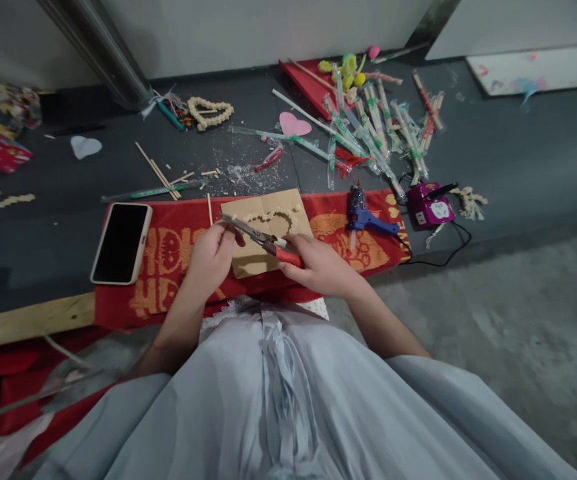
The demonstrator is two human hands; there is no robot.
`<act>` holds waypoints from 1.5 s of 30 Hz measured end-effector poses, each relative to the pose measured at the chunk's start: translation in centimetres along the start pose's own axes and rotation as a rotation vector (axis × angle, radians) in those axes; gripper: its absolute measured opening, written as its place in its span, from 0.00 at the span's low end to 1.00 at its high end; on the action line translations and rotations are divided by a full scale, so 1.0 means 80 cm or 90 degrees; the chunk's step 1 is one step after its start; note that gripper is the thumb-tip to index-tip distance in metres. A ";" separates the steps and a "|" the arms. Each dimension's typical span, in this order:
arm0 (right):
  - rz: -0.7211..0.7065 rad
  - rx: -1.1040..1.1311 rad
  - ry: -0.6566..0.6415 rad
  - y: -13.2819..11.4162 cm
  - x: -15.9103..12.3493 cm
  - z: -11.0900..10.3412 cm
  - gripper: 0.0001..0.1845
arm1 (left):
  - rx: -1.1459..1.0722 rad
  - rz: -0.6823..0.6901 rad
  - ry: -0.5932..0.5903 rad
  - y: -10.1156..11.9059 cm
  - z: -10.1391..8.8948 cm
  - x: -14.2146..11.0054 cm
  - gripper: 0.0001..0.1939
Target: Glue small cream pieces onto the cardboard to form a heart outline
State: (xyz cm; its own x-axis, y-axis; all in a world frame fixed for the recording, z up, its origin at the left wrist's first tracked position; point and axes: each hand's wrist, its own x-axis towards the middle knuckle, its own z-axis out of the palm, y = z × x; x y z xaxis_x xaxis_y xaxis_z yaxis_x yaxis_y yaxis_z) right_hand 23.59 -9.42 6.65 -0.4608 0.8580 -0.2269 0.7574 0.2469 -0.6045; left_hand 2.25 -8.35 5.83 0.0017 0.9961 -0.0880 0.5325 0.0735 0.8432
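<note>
My right hand [315, 263] is closed around the red-handled pliers [258, 235], whose jaws point left toward my other hand. My left hand [212, 252] is closed in a pinch beside the jaw tips; what its fingers hold is hidden. A thin pale stick [209, 208] rises just behind that hand, and I cannot tell if it is gripped. Beneath the pliers lies a square brown board [253, 267] with a heart outline of small pale pieces [288, 215], partly covered by the tool and my hands. A red patterned towel [163, 233] lies under the board.
On the towel are a phone [121, 243] at left and a blue glue gun [371, 217] at right. A purple box [431, 203] with a black cable sits beyond it. Behind are wrapped chopsticks [375, 123], a pink paper heart [295, 124], a finished-looking heart outline [211, 113] and scattered crumbs.
</note>
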 end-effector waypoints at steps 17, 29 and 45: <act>0.052 -0.071 0.009 -0.008 0.001 -0.003 0.15 | 0.022 -0.011 -0.012 -0.008 0.003 0.003 0.15; 0.087 -0.119 0.010 -0.015 0.006 -0.002 0.15 | 0.130 0.023 0.062 -0.011 0.008 0.009 0.12; -0.035 -0.054 0.023 0.005 0.000 0.004 0.18 | -0.219 -0.075 -0.122 -0.029 -0.008 -0.005 0.14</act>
State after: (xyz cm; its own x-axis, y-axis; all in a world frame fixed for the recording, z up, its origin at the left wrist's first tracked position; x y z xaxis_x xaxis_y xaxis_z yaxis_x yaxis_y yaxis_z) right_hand 23.77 -9.43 6.18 -0.4866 0.8576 -0.1664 0.7684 0.3296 -0.5485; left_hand 0.46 -8.90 4.21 0.1335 0.9553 -0.2638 0.2238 0.2303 0.9470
